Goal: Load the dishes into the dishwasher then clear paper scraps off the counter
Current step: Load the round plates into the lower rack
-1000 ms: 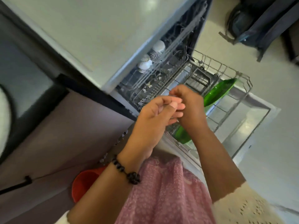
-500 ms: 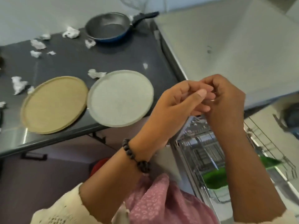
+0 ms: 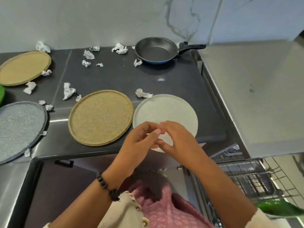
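A white plate (image 3: 172, 111) lies at the front right of the dark counter (image 3: 115, 76), with a tan plate (image 3: 100, 117) beside it. Another tan plate (image 3: 24, 68) sits at the back left and a blue-grey plate (image 3: 18, 127) overhangs the left front edge. A black frying pan (image 3: 155, 51) stands at the back. Crumpled paper scraps (image 3: 68, 91) are scattered between them. My left hand (image 3: 136, 145) and right hand (image 3: 179, 139) meet over the white plate's near edge, fingers curled and touching each other, holding nothing I can see.
The pulled-out dishwasher rack (image 3: 246, 175) is at lower right, with a green plate (image 3: 279, 209) standing in it. A pale steel surface (image 3: 255, 96) runs along the right. Something green (image 3: 1, 96) shows at the left edge. A marble wall backs the counter.
My view swung from the dishwasher rack up to the counter. My two hands stayed together and now hover over the white plate's near edge.
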